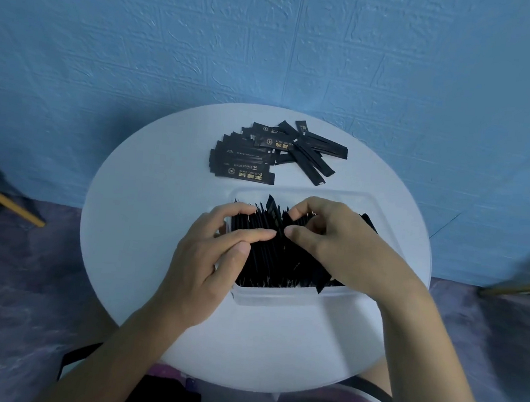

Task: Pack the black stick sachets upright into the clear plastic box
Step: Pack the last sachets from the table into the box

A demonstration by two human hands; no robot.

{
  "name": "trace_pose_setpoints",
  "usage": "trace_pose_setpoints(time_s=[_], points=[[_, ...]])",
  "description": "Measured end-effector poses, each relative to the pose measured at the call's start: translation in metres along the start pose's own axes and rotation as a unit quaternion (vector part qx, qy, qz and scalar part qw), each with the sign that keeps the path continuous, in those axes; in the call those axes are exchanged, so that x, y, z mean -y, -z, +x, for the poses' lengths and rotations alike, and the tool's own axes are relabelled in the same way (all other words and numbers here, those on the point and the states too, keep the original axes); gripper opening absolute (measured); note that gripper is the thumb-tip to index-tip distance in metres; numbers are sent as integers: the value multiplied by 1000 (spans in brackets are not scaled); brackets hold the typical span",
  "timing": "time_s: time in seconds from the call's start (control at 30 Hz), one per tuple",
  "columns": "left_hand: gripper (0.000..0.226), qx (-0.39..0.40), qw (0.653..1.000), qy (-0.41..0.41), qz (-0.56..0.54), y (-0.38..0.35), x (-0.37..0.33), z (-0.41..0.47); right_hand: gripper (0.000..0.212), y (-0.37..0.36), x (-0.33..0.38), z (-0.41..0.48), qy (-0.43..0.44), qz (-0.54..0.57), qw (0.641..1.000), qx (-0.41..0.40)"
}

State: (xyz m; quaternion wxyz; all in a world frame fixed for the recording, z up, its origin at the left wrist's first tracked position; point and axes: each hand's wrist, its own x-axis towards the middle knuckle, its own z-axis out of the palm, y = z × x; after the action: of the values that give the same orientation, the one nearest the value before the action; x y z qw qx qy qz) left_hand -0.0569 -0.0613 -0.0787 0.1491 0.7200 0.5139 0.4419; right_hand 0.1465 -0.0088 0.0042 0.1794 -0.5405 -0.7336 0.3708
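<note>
Head view: your left hand (218, 245) grips the packed sachets (271, 262) standing in the clear plastic box (280, 298); your right hand (327, 238) pinches their tops, seemingly tidying the row. Next, I judge, fetch loose sachets (254, 158) from the counter (146, 222) behind.

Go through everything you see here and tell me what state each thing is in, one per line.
clear plastic box: open, no lid on, holding many sachets.
packed sachets: upright in the box, some leaning.
loose sachets: lying flat, piled behind the box.
left hand: grips packed sachets near the box's left end.
right hand: pinches sachet tops near the middle.
</note>
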Motion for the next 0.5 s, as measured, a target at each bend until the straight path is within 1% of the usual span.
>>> trace_pose_setpoints(time_s=[0.1,0.17,0.3,0.37,0.5], points=[[43,-1,1000,0,3,0,-1,0,9,-3,3,10,9,-32,997,-63],[43,-2,1000,1,3,0,-1,0,14,-9,8,16,15,-47,995,-86],[43,1,1000,0,6,0,-2,1,21,-18,11,21,7,-54,996,-77],[43,4,1000,1,5,1,-2,1,21,-18,10,21,-4,-55,996,-65],[43,4,1000,3,4,1,-1,1,20,-16,11,23,-10,-92,994,-60]])
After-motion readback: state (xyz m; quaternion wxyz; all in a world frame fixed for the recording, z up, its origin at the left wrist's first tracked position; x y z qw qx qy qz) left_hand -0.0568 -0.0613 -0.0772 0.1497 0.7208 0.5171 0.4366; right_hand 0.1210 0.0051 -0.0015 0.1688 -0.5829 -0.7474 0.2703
